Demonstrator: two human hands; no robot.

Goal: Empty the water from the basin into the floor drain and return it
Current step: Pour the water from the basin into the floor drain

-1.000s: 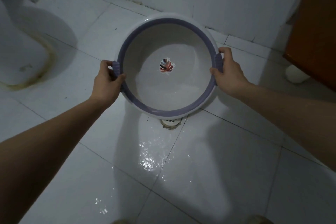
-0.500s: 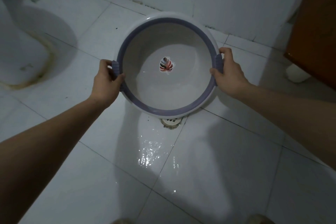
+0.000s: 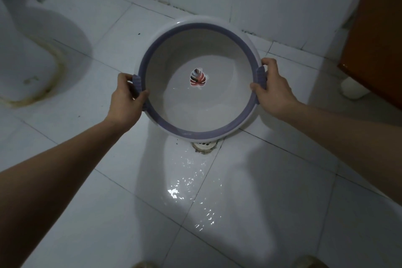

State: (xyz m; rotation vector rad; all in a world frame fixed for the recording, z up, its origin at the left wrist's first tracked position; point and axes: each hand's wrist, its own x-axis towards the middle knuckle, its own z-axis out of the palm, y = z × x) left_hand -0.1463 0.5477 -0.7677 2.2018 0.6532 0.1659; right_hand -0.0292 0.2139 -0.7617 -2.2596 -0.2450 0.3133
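A person looks down at a white tiled bathroom floor (image 3: 71, 213), both bare arms reaching forward into the frame. In the centre they hold a round white basin (image 3: 196, 102) with a purple rim, tipped so its near edge dips toward the viewer. The left hand (image 3: 127, 99) grips the purple handle on the basin's left side, fingers curled around it; the right hand (image 3: 275, 88) grips the matching handle on the right. A leaf sticker (image 3: 197, 78) marks the basin's bottom, and a shallow film of water seems to sit in its lower half. Just below the near rim, partly hidden by it, is the floor drain (image 3: 204, 147). Wet patches glint on the tiles below the drain, toward the bottom of the frame. A toilet base (image 3: 32, 59) stands at the upper left, a brown cabinet (image 3: 378, 28) at the upper right.

The pour looks nearly finished. Water appears to be landing past the drain, so a steeper tilt could spread more across the tiles and make them slippery underfoot; wet handles could also slip
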